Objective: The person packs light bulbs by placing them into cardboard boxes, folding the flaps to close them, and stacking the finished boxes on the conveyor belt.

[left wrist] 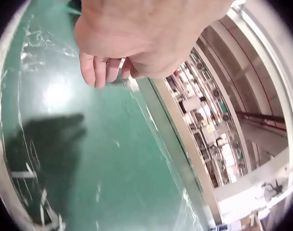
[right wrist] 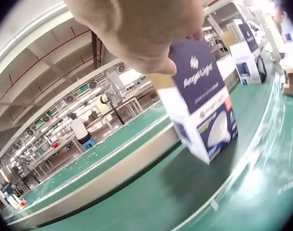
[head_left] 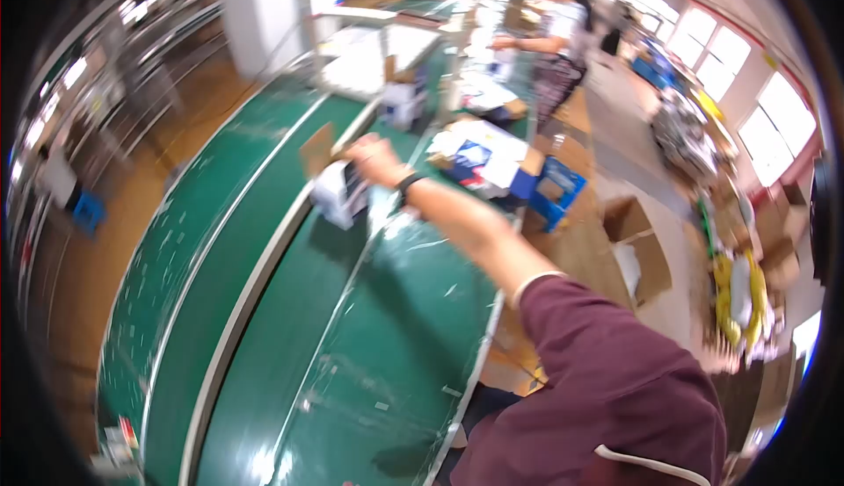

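My right hand [head_left: 376,161] grips the upper part of a blue-and-white light bulb box [right wrist: 204,98], with the thumb [right wrist: 163,66] on its near side. The box has a bulb picture on its front, and a brown cardboard flap [head_left: 317,149] sticks up from its top in the head view. It hangs close over the green conveyor belt [head_left: 387,310], casting a shadow below. My left hand [left wrist: 137,41] appears only in the left wrist view, above the green surface, its fingers loosely curled with nothing seen in them.
Another bulb box [right wrist: 247,60] stands farther along the belt. To its right are a pile of boxes and papers [head_left: 483,156] and a blue bin [head_left: 556,192]. A raised rail [head_left: 255,284] divides the green surface. A person [head_left: 558,38] works at the far end; an open carton [head_left: 637,249] sits right.
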Tool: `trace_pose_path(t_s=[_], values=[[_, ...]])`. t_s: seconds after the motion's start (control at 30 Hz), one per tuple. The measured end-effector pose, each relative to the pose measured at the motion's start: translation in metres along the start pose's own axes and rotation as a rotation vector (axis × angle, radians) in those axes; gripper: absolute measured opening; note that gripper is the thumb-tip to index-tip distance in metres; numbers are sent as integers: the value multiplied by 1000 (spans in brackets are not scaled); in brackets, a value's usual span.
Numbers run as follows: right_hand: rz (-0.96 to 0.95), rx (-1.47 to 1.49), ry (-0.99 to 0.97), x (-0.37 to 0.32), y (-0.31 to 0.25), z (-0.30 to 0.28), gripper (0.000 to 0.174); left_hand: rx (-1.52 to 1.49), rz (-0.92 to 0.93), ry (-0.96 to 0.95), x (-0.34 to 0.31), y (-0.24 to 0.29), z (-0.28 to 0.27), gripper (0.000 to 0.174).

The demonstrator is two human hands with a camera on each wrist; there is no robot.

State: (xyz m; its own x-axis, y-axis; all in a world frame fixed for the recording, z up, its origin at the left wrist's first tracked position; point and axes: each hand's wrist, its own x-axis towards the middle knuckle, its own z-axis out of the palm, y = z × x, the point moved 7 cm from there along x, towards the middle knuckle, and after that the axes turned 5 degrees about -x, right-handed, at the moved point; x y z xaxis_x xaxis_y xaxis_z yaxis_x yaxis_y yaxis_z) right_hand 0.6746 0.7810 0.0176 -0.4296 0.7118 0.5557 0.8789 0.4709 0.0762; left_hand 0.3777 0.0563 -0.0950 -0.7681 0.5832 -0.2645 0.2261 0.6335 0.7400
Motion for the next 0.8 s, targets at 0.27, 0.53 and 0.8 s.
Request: trace_pose_path(t_s=[0.27,0.53,0.8], values=[[-339,357,-170,-132,-78,-83,8,135,655,-249,74,245,167,52],[-872,552,-49,-274,-122,-183,9,-152,927,-545,39,318,146,85],[-1057,328,8,-272,-185,-219,5,316,1497,-802,-49,258,129,37]])
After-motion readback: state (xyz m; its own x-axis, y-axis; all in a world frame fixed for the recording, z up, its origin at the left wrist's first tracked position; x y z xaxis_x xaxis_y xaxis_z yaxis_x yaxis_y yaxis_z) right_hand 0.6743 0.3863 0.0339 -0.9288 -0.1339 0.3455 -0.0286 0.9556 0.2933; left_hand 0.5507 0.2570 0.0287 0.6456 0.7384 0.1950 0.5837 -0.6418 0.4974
